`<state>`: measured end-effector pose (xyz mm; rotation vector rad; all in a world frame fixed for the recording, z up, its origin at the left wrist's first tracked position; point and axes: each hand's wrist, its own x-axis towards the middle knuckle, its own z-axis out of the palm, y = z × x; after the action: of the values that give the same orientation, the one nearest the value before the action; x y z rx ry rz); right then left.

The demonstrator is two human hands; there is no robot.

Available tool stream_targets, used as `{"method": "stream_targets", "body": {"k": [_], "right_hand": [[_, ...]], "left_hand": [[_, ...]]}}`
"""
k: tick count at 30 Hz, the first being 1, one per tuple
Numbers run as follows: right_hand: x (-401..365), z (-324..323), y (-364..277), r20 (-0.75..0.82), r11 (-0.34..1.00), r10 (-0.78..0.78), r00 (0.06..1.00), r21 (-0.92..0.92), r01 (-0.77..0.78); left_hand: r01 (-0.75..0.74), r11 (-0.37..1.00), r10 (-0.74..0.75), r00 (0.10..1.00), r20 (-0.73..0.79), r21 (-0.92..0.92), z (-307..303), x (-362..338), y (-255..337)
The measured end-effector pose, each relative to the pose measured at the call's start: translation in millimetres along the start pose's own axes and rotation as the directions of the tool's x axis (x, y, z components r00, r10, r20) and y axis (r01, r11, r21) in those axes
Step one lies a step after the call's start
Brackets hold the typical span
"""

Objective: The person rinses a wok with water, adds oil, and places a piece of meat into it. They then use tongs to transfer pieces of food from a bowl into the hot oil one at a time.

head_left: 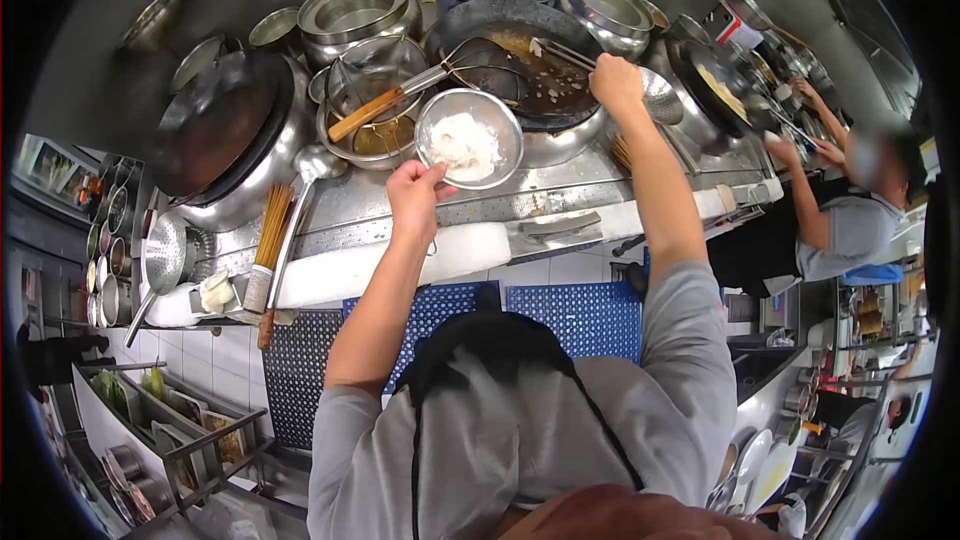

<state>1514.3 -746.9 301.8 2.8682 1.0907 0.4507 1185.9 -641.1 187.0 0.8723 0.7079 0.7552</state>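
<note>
Grey shirt cloth (500, 440) fills the near foreground, under a dark apron (480, 340). Far left of the left grip (418, 190), a dark wok (215, 140) sits by the counter (370, 215); a bamboo brush (270, 230) and a ladle (310, 165) lie nearer, on the same side. The left grip is closed on the lower-left rim of a metal bowl (470, 140), thumb over the edge, its other fingers partly hidden. White food lies in the bowl. Just beyond it, a wooden-handled strainer (400, 97) slants up to the right, its mesh over the large wok (590, 120). That wok, left of the right grip (616, 85), holds brown liquid (550, 75) and pale bits. The right grip is closed around the tongs (568, 55), which point left over the liquid; whether their tips touch it, I cannot tell. Right of this grip come a perforated ladle (660, 97), another wok (705, 105) and a co-worker (850, 220).
</note>
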Motion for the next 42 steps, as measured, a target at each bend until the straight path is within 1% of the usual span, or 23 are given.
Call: {"method": "stream_targets", "body": {"k": [3, 4, 5, 7, 8, 9, 10, 12, 15, 18, 21, 22, 24, 25, 27, 31, 37, 38, 41, 42], "right_hand": [[26, 28, -8, 0.0, 0.994, 0.046, 0.999, 0.099, -0.046], [35, 32, -7, -0.01, 0.994, 0.032, 0.999, 0.103, -0.031], [34, 17, -10, 0.012, 0.992, 0.017, 1.0, 0.127, -0.018], [17, -17, -16, -0.111, 0.994, -0.046, 0.993, 0.095, 0.056], [-3, -52, -25, -0.097, 0.996, -0.05, 0.994, 0.075, 0.057], [-18, -72, -26, -0.119, 0.991, -0.092, 0.989, 0.083, 0.102], [-38, -91, -26, -0.142, 0.972, -0.174, 0.975, 0.133, 0.193], [-81, -117, -27, -0.203, 0.924, -0.31, 0.929, 0.166, 0.345], [-138, -162, -45, 0.047, 0.913, -0.348, 0.936, 0.245, 0.327], [-167, -158, -54, -0.128, 0.864, -0.473, 0.872, 0.129, 0.487], [-185, -166, -66, -0.149, 0.884, -0.455, 0.878, 0.047, 0.465], [-190, -170, -68, -0.18, 0.886, -0.45, 0.875, 0.033, 0.463], [-200, -177, -65, -0.179, 0.896, -0.437, 0.882, 0.0, 0.444], [-205, -179, -64, -0.179, 0.899, -0.433, 0.883, -0.016, 0.437], [-213, -184, -62, -0.221, 0.906, -0.411, 0.885, 0.014, 0.424], [-214, -179, -51, -0.283, 0.928, -0.345, 0.895, 0.043, 0.371], [-198, -152, -29, -0.363, 0.951, -0.228, 0.903, 0.115, 0.286], [-197, -149, -27, -0.362, 0.952, -0.205, 0.909, 0.141, 0.271], [-189, -138, -19, -0.434, 0.94, -0.113, 0.894, 0.246, 0.238], [-186, -141, -16, -0.437, 0.942, -0.088, 0.895, 0.255, 0.217]], "left_hand": [[0.011, 1.0, -0.012, 1.0, -0.028, -0.017, 0, -6, 4], [-0.004, 1.0, 0.003, 0.999, -0.034, -0.02, -1, -5, 5], [-0.014, 1.0, 0.013, 0.999, -0.045, -0.025, -3, -3, 5], [-0.036, 0.999, 0.032, 0.996, -0.083, -0.038, -8, 0, 5], [-0.047, 0.998, 0.042, 0.994, -0.104, -0.046, -9, 3, 6], [-0.063, 0.996, 0.056, 0.991, -0.12, -0.056, -9, 7, 8], [-0.095, 0.993, 0.085, 0.988, -0.13, -0.07, -10, 8, 10], [-0.157, 0.986, 0.149, 0.979, -0.138, -0.05, -16, 14, 7], [-0.24, 0.97, 0.233, 0.961, -0.149, -0.033, -18, 14, 9], [-0.342, 0.94, 0.342, 0.933, -0.112, 0.018, -15, 2, 16], [-0.477, 0.878, 0.479, 0.877, -0.04, 0.033, -15, -7, 12], [-0.473, 0.88, 0.474, 0.88, -0.036, 0.039, -15, -8, 11], [-0.463, 0.885, 0.465, 0.884, -0.041, 0.051, -17, -10, 11], [-0.424, 0.904, 0.427, 0.904, -0.038, 0.06, -17, -10, 12], [-0.343, 0.936, 0.346, 0.938, -0.03, 0.082, -16, -10, 15], [-0.284, 0.959, 0.284, 0.958, -0.023, 0.024, -6, 1, 14], [-0.203, 0.977, 0.2, 0.978, -0.052, -0.067, 21, 27, 16], [-0.189, 0.979, 0.185, 0.981, -0.059, -0.075, 24, 31, 17], [-0.134, 0.983, 0.124, 0.988, -0.087, -0.124, 31, 45, 19], [-0.113, 0.983, 0.099, 0.99, -0.1, -0.146, 32, 48, 20]]}}
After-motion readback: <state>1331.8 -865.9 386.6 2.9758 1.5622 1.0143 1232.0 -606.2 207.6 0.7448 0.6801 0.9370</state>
